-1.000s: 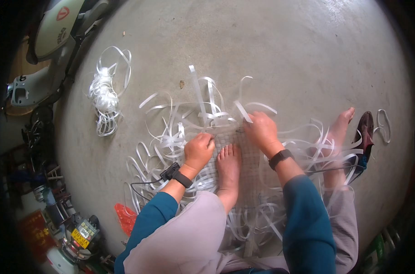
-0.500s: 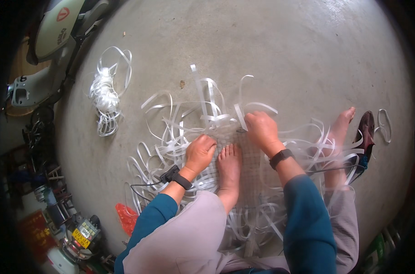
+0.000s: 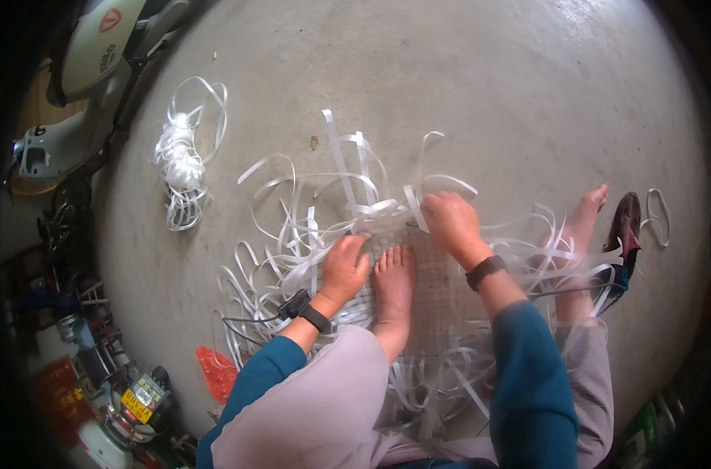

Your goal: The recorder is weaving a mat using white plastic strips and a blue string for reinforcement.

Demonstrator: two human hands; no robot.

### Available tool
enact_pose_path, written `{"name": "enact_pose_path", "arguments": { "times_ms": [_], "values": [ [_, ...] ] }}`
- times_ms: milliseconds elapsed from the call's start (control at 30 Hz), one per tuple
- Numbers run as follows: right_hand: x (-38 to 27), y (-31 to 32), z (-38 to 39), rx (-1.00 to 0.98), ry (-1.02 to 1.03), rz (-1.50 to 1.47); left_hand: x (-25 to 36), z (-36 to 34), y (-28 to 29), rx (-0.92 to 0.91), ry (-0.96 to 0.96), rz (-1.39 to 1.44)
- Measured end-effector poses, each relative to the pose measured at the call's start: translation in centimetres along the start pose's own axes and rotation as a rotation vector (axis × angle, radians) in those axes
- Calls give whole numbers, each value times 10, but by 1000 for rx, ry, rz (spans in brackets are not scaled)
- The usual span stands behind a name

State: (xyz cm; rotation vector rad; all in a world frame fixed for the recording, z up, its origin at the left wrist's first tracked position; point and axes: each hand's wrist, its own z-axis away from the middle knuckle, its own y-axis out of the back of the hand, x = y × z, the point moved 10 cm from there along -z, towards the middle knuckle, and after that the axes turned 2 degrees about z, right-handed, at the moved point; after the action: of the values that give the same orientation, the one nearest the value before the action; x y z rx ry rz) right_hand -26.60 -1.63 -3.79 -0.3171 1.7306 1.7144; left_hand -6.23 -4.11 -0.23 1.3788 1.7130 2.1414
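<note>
Beneath my bare foot lies a woven mat of flat white plastic straps, with loose ends spreading from its sides. My right hand is closed at the mat's far edge, pinching a short white strap that sticks up beside the fingertips. At the mat's left side, my left hand rests low with index finger and thumb apart; nothing shows between them. Several strap ends stand up from the far edge between and beyond the hands.
A tangled bundle of white strap lies on the concrete floor at the far left. Parked scooters line the left side. A red plastic bag is near my left sleeve. A dark maroon object lies beside my other foot.
My left hand has loosened from a closed pinch, and its finger and thumb have parted. A strap now lies bent across the mat's far edge. My right hand has barely moved.
</note>
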Motion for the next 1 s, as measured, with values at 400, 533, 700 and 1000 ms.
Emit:
{"name": "enact_pose_path", "arguments": {
  "times_ms": [400, 533, 700, 1000],
  "values": [
    [1, 2, 2, -31, -32, -2, -56, 13, -6, 61, 384, 401],
    [-2, 16, 5, -91, -44, -8, -56, 14, -5, 102, 385, 491],
    [-22, 70, 8, 2, 25, -8, -59, 11, 7, 142, 470, 640],
    [-132, 72, 45, -27, 178, -164, -69, 9, 17, 128, 561, 698]
  ]
}}
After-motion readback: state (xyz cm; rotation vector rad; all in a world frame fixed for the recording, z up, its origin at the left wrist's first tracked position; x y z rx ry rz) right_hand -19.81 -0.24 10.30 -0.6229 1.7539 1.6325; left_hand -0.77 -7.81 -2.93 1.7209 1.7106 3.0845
